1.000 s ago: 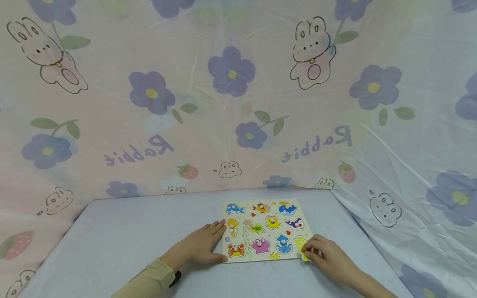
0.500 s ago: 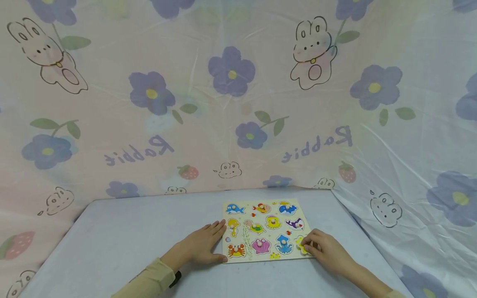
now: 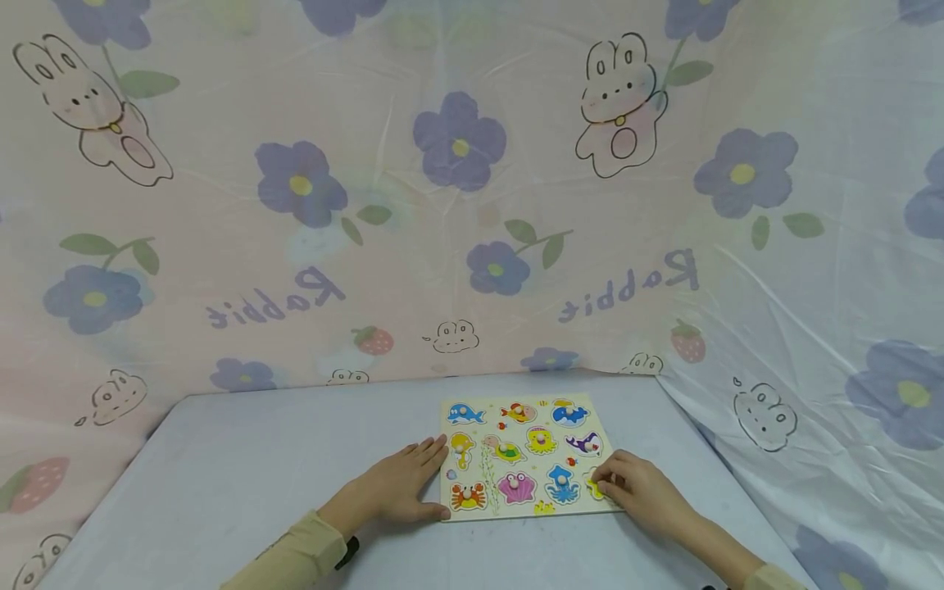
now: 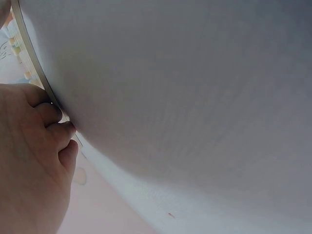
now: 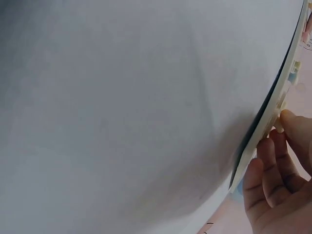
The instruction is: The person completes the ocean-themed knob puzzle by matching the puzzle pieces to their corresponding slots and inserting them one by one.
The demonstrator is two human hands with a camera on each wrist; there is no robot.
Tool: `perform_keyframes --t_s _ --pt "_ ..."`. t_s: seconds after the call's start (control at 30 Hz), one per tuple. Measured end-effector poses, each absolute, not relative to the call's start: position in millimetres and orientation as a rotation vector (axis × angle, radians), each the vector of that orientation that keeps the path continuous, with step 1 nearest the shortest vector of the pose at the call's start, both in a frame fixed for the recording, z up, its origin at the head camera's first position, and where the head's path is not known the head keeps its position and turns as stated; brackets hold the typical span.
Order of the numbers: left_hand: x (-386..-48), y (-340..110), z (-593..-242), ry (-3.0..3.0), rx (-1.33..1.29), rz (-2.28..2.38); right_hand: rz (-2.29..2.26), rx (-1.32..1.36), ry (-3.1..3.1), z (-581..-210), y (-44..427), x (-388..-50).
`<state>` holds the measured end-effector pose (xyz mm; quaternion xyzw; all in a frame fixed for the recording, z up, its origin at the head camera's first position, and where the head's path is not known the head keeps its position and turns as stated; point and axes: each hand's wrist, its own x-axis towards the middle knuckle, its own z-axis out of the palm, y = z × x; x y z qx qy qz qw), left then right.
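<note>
A wooden knob puzzle board (image 3: pixel 509 514) with sea animals lies on the white table. My left hand (image 3: pixel 401 485) rests palm down at its left edge, fingers extended and thumb at the near corner; in the left wrist view the fingertips (image 4: pixel 68 127) touch the board's side. At the near right corner my right hand (image 3: pixel 642 492) pinches a yellow puzzle piece (image 3: pixel 594 489), mostly covered by the fingers. Whether that piece sits flush in its recess cannot be seen. Beside it are a blue squid piece (image 3: pixel 563 485) and a pink shell piece (image 3: pixel 516 488).
Other knobbed pieces fill the board, among them a crab (image 3: pixel 468 496), a turtle (image 3: pixel 506 450) and a yellow octopus (image 3: pixel 541 441). The white tabletop (image 3: pixel 280 442) extends left of the board. A curtain with rabbits and flowers (image 3: pixel 457 246) hangs behind the table.
My right hand has moved slightly up and left with the yellow piece, from over the board's corner edge onto the corner recess. My left hand has stayed still.
</note>
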<state>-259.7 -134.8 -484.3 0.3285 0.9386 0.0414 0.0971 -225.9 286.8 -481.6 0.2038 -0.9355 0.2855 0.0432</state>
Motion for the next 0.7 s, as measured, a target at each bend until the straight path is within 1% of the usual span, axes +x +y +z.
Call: perform_keyframes --t_s 0.43,0.7 --pt "-260 -135 -484 2.782 0.961 0.121 0.825 0.579 -2.934 -481 282 -237" --pt "-259 -136 -486 2.785 0.965 0.127 0.810 0.636 -2.939 -482 282 -240"
